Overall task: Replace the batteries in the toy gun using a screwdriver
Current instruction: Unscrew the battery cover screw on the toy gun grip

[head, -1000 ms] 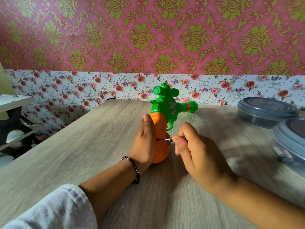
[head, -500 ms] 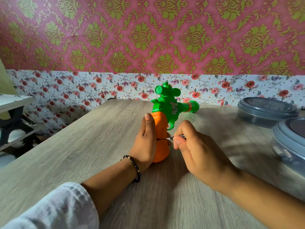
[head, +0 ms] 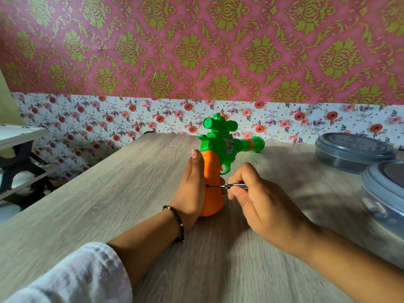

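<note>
Gun [head: 218,149] stands upright on its orange grip on the surface [head: 109,204], barrel pointing right. We judge it light, hollow plastic, stiff but smooth, so the grip is where to brace it. Our left hand [head: 192,191] wraps that grip; our right hand [head: 258,200] pinches the screwdriver [head: 231,186], its tip at the grip's side.

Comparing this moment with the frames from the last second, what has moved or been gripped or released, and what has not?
Little changed. The right hand shifted slightly as it works the thin metal screwdriver, whose tip stays at the orange grip of the green and orange plastic toy gun. Nothing was picked up or released. The left hand still holds the gun upright on the grey wood-grain table, and the two grey lidded containers did not move.
</note>
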`<action>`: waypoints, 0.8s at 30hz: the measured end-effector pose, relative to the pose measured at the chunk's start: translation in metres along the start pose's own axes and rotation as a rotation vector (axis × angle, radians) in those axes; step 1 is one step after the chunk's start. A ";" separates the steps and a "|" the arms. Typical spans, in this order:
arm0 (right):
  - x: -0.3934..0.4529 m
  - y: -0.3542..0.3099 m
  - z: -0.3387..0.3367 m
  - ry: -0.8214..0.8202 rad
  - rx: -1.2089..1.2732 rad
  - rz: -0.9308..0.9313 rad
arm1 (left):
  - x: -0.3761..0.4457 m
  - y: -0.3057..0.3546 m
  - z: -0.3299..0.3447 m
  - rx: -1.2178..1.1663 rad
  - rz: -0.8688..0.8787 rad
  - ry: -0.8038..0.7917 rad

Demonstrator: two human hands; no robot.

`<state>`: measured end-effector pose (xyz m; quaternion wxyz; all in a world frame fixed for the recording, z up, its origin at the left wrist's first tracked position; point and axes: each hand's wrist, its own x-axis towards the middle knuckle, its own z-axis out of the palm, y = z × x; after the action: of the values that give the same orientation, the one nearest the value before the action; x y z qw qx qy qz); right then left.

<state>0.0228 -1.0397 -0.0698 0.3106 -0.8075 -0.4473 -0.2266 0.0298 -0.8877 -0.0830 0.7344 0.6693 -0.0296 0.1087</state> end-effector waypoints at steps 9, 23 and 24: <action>-0.001 -0.006 -0.011 0.138 -0.350 0.002 | 0.002 -0.003 -0.001 0.008 0.010 -0.058; 0.001 -0.005 -0.004 0.106 -0.216 -0.024 | 0.007 -0.011 -0.004 0.011 0.006 -0.041; 0.002 -0.006 -0.004 0.083 -0.166 -0.009 | 0.008 -0.012 -0.005 0.016 0.006 -0.034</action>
<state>0.0178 -1.0389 -0.0642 0.2599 -0.8185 -0.4171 -0.2976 0.0400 -0.8832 -0.0940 0.7281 0.6767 -0.0432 0.1001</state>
